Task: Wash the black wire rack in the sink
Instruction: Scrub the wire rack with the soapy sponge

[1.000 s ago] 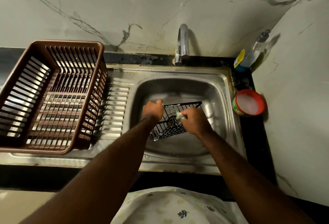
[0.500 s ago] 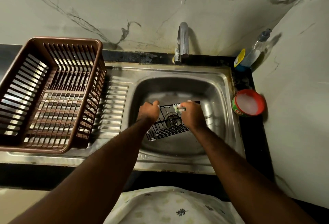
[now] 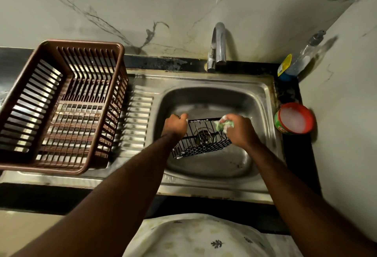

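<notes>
A small black wire rack [image 3: 201,143] is held over the drain inside the steel sink [image 3: 263,101]. My left hand [image 3: 175,125] grips the rack's upper left corner. A soapy green scrub pad [image 3: 223,125] is gripped in my right hand [image 3: 239,130], pressed against the rack's upper right rim. White suds cling to the top wire. The tap [image 3: 218,46] stands behind the basin; no water is seen running.
A brown plastic dish basket [image 3: 61,105] sits on the ribbed drainboard at the left. At the right edge stand a red tub of white dish soap [image 3: 294,119] and a clear pump bottle [image 3: 302,58] in the corner. Marble walls close in behind and to the right.
My right hand with the pad has moved from the rack's middle up to its top right rim. The rack has tilted more upright, with my left hand still on its corner.
</notes>
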Demonstrator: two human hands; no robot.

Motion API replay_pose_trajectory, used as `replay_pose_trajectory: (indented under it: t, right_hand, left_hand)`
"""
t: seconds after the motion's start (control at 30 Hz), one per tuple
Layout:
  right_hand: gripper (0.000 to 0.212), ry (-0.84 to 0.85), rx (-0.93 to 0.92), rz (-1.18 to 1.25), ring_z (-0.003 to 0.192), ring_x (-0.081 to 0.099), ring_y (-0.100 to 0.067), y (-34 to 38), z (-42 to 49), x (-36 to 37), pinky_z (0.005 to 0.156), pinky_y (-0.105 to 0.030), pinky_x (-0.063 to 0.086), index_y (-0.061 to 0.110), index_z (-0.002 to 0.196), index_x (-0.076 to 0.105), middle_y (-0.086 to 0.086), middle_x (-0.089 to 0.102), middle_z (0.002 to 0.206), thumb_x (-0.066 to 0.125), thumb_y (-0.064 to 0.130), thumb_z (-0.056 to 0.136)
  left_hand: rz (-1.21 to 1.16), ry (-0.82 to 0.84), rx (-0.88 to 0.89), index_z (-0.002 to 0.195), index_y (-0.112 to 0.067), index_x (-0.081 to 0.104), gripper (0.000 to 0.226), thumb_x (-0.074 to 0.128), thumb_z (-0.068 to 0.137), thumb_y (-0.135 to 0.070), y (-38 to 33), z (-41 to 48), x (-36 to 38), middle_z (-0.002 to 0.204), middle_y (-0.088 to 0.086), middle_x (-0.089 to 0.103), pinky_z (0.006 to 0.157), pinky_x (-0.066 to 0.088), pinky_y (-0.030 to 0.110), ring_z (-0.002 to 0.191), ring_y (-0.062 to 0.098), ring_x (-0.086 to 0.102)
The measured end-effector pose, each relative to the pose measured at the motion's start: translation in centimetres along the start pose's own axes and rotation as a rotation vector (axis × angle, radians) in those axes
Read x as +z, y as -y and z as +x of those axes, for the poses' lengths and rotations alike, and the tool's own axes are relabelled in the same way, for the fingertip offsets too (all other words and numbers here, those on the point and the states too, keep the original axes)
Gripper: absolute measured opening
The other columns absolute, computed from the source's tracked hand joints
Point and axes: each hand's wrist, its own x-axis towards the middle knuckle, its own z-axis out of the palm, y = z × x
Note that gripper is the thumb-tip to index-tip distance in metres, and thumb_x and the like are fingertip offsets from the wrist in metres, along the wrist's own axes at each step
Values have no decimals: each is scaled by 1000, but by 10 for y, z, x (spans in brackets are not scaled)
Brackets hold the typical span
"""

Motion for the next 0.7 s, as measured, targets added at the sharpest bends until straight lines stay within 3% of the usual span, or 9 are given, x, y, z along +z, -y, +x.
replay_pose_trajectory:
  t: [0.13,0.23,0.33,0.43,0.53,0.6,0.7]
  right_hand:
    - [42,-46,-40,-35,95,66,-31,12,11,16,80,-35,55,10,111,73,-14,71,106,53,-12,81]
    - [36,-44,-37,-91,101,67,-32,11,5,33,87,-35,55,7,114,73,-16,72,109,57,-8,84]
    - [21,-29,-30,-82,87,71,-33,3,-6,35,76,-37,59,8,101,76,-16,75,94,65,1,85]
    - [20,31,-31,-62,83,72,-29,-8,-16,30,74,-41,60,10,104,77,-15,76,94,71,7,84]
    - [22,112,-58,-72,84,72,-21,-15,-22,20,77,-34,59,11,104,78,-10,77,96,72,8,83]
    - [22,165,-70,-71,82,70,-15,-21,-20,11,70,-24,55,12,101,78,-7,77,98,71,5,82]
    - [26,85,-13,-15,86,68,-15,-24,-11,-4,71,-21,52,14,105,76,-5,76,103,66,1,85]
  left_hand:
    - [-3,10,15,86,-11,59,34,46,102,-39,2,0,2,97,14,67,78,53,39,82,26,64]
    - [-3,-3,14,80,-13,58,36,45,101,-39,4,1,2,95,15,67,83,56,42,85,28,66]
    - [7,-8,26,76,-15,51,35,45,102,-37,3,1,2,94,14,66,85,57,45,87,30,66]
    - [18,-12,41,82,-10,54,34,45,103,-34,0,0,1,88,11,63,77,53,39,80,25,62]
    - [5,5,44,79,-13,53,33,45,103,-34,-1,-1,2,88,10,62,80,55,42,83,26,63]
    - [15,12,39,85,-10,56,32,46,102,-35,0,-2,2,96,14,63,85,54,44,89,31,63]
    - [30,15,37,86,-9,56,33,45,100,-36,0,-1,0,102,19,64,84,53,44,91,34,63]
